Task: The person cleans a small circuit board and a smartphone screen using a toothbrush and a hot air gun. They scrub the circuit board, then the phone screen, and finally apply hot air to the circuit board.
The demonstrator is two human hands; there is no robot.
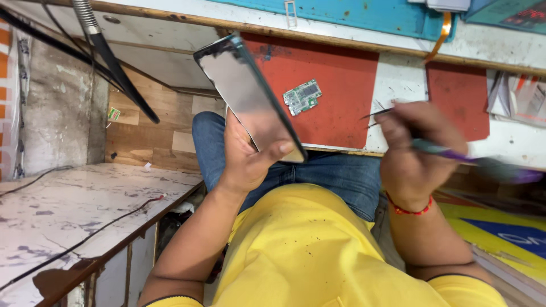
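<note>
Nearest, the person's yellow shirt (296, 250) fills the lower centre, with blue jeans (335, 176) just beyond it. A white marbled side table (74, 204) lies at the near left, and a thin cable (85, 239) runs across its top.

The left hand (247, 156) is closed around a phone (250, 96). The thumb presses the near right edge and the palm backs the left side. The phone is tilted, its far end pointing up and left, and its glossy face reflects light. It is held above the lap, at the near edge of the bench.

The right hand (415, 153) is closed on a tool with a purple handle (455, 153). The handle extends right and is blurred. A thin metal tip (375, 113) projects left from the fingers, well apart from the phone. A red thread band (409, 209) circles the right wrist.

Farther, a red mat (341, 102) covers the bench. A small green circuit board (302, 96) lies on the mat, just right of the phone. A second red mat (455, 96) lies to the right. At the far left, a flexible metal arm (94, 34) ends in a black bar.
</note>
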